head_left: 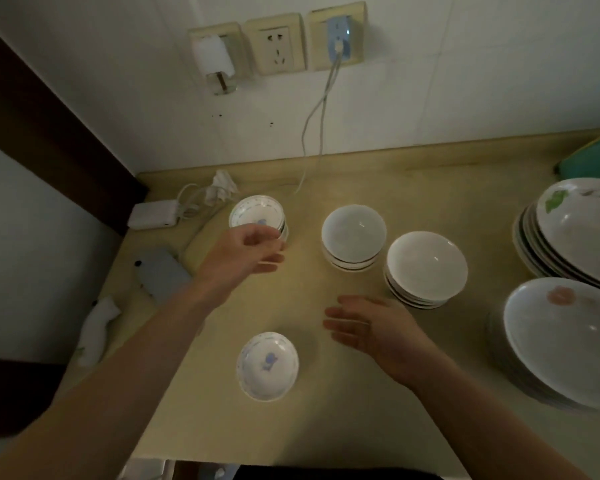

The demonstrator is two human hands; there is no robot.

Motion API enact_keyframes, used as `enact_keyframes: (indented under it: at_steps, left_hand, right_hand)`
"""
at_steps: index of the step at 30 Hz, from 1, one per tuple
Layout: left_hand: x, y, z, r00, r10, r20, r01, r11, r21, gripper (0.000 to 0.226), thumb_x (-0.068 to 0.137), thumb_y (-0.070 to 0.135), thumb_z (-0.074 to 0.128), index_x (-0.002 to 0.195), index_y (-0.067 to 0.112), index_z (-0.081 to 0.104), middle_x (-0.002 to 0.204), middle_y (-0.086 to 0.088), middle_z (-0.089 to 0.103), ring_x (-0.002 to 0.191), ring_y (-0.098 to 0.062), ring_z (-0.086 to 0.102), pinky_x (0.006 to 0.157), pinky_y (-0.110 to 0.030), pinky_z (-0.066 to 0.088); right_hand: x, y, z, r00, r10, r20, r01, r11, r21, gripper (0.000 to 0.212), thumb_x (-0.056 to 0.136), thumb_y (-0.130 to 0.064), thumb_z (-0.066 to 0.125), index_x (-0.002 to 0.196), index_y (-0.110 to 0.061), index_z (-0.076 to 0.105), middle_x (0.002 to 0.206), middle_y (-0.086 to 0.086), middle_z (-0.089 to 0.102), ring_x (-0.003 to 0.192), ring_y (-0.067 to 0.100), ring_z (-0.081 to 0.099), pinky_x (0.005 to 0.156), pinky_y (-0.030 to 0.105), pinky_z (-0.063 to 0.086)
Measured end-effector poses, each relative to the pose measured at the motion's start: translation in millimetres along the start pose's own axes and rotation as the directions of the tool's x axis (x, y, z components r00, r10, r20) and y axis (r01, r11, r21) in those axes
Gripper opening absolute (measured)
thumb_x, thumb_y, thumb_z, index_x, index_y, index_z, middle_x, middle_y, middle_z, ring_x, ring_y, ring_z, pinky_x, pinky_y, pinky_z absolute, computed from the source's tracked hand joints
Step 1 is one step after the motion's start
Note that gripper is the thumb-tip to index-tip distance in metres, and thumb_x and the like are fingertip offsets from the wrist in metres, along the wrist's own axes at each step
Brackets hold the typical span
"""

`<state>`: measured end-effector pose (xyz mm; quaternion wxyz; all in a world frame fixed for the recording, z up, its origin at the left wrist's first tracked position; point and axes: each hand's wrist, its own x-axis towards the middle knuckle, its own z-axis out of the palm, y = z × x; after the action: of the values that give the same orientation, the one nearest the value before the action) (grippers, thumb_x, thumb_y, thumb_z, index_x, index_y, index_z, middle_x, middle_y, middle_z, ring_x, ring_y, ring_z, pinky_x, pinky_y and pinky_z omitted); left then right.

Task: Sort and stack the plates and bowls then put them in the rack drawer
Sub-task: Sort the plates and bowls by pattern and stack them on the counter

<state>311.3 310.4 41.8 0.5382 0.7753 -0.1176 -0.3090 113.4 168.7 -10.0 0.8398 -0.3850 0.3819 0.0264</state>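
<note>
One small blue-patterned dish [267, 365] sits alone near the tabletop [326, 427] front edge; its matching stack [258, 216] waits farther back. Glazed ceramic, so light, slick and chippable: best pinched by the rim. Left hand [246, 252] hovers beside that stack, fingers loosely curled, empty. Right hand [374, 329] is flat, holding nothing.

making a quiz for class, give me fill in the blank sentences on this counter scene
1. The lone small dish has a ___ pattern.
2. The left hand hovers at the stack of small ___ dishes.
3. The right hand holds ___.
4. The phone lies ___ of the left arm.

Missing: blue; patterned; nothing; left
</note>
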Motion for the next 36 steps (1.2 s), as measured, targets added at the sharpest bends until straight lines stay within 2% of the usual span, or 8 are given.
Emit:
enact_keyframes:
  at_steps: [4, 9, 14, 19, 23, 26, 29, 36]
  left_hand:
    - [34.4, -7.1, -36.5, 0.958, 0.23, -0.171, -0.152, 0.913, 0.38, 0.034, 0.083, 0.023, 0.082, 0.114, 0.016, 0.068, 0.106, -0.002, 0.071, 0.088, -0.013, 0.067, 0.078, -0.032, 0.056]
    - [82.7, -15.8, -52.9, 0.965, 0.262, 0.003, -0.168, 0.61, 0.774, 0.095, 0.06, 0.054, 0.09, 0.139, 0.025, 0.046, 0.139, -0.005, 0.046, 0.129, -0.026, 0.043, 0.104, -0.044, 0.042]
    - [114.2, -24.3, -51.8, 0.989, 0.065, 0.13, -0.144, 0.557, 0.818, 0.128, 0.047, 0.067, 0.088, 0.152, 0.035, 0.022, 0.158, -0.008, 0.022, 0.146, -0.032, 0.027, 0.107, -0.044, 0.037]
    - [135.2, -34.3, -50.2, 0.984, 0.093, 0.154, -0.179, 0.576, 0.798, 0.126, 0.05, 0.062, 0.091, 0.15, 0.035, 0.02, 0.16, -0.006, 0.018, 0.145, -0.033, 0.029, 0.107, -0.042, 0.035]
    - [148.0, -37.2, -54.0, 0.978, 0.088, 0.188, -0.198, 0.675, 0.711, 0.124, 0.055, 0.048, 0.096, 0.154, 0.02, 0.026, 0.157, -0.009, 0.028, 0.139, -0.027, 0.041, 0.096, -0.028, 0.038]
    - [151.1, -37.4, -57.2, 0.976, 0.074, 0.204, -0.191, 0.739, 0.646, 0.128, 0.055, 0.043, 0.098, 0.157, 0.018, 0.024, 0.158, -0.009, 0.03, 0.139, -0.025, 0.042, 0.104, -0.033, 0.043]
    - [147.8, -41.1, -59.4, 0.972, 0.073, 0.222, -0.197, 0.767, 0.611, 0.138, 0.047, 0.05, 0.095, 0.158, 0.019, 0.02, 0.159, -0.009, 0.026, 0.141, -0.025, 0.04, 0.112, -0.039, 0.041]
    - [127.2, -58.9, -62.3, 0.966, 0.117, 0.233, -0.244, 0.72, 0.649, 0.146, 0.033, 0.07, 0.084, 0.157, 0.03, 0.017, 0.163, 0.008, -0.014, 0.129, 0.005, 0.011, 0.105, -0.02, 0.026]
  right_hand:
    - [29.3, -19.2, 43.6, 0.992, -0.113, 0.059, 0.123, 0.971, -0.204, 0.022, 0.095, -0.007, 0.066, 0.117, -0.005, 0.066, 0.11, 0.018, 0.076, 0.099, 0.03, 0.076, 0.082, 0.037, 0.062]
    - [78.1, -38.7, 74.9, 0.962, -0.268, 0.058, 0.271, 0.899, -0.345, 0.037, 0.102, -0.018, 0.057, 0.139, -0.013, 0.057, 0.114, -0.001, 0.069, 0.102, 0.018, 0.068, 0.088, 0.035, 0.06]
    - [120.8, -48.1, 93.0, 0.952, -0.303, 0.046, 0.295, 0.866, -0.405, 0.05, 0.104, -0.03, 0.05, 0.153, -0.022, 0.042, 0.138, -0.004, 0.054, 0.115, 0.015, 0.057, 0.091, 0.034, 0.053]
    - [149.2, -45.7, 116.5, 0.957, -0.29, 0.007, 0.267, 0.869, -0.416, 0.056, 0.105, -0.034, 0.048, 0.157, -0.019, 0.034, 0.156, 0.004, 0.042, 0.133, 0.019, 0.047, 0.114, 0.048, 0.043]
    - [165.4, -43.4, 128.7, 0.965, -0.261, 0.006, 0.249, 0.911, -0.33, 0.022, 0.105, -0.029, 0.046, 0.119, -0.031, 0.064, 0.122, -0.005, 0.065, 0.103, 0.012, 0.064, 0.086, 0.037, 0.058]
    - [169.1, -42.9, 132.2, 0.971, -0.237, -0.023, 0.217, 0.921, -0.324, 0.024, 0.105, -0.032, 0.046, 0.093, -0.041, 0.064, 0.099, -0.014, 0.069, 0.088, 0.009, 0.067, 0.064, 0.029, 0.058]
    - [168.7, -42.6, 132.8, 0.969, -0.247, -0.024, 0.225, 0.914, -0.339, 0.027, 0.104, -0.029, 0.046, 0.092, -0.044, 0.066, 0.099, -0.013, 0.071, 0.087, 0.011, 0.067, 0.066, 0.032, 0.056]
    - [157.6, -27.4, 126.1, 0.962, -0.271, -0.021, 0.249, 0.909, -0.333, 0.03, 0.101, -0.019, 0.048, 0.124, -0.025, 0.066, 0.112, 0.001, 0.072, 0.092, 0.016, 0.07, 0.064, 0.032, 0.062]
